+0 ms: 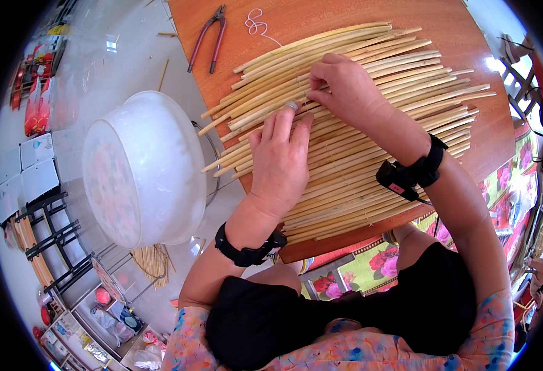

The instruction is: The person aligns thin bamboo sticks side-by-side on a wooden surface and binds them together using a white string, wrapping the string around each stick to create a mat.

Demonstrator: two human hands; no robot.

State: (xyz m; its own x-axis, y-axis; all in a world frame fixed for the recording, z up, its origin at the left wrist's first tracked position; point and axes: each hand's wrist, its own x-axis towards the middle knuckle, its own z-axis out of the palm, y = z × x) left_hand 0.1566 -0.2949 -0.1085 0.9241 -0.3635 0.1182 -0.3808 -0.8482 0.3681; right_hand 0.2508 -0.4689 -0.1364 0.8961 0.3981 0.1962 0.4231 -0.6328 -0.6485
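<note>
Fingers of the right hand (pixel 345 86) pinch pale bamboo slats (pixel 358 154) at twelve o'clock, left hand (pixel 280 161) pressing flat, mat mostly laid, red-handled pliers (pixel 208 38) untouched.

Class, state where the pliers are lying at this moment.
In the head view, the red-handled pliers lie at the far left corner of the wooden table, left of a loop of white string and beyond the bamboo-stick mat.

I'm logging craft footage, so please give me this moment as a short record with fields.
Surface: brown wooden table
Work: mat of pale split bamboo sticks laid side by side
Left hand: flat on the sticks
Right hand: fingertips pinching at the sticks
Nearby: red-handled pliers, white thread, upturned white plastic basin
</note>
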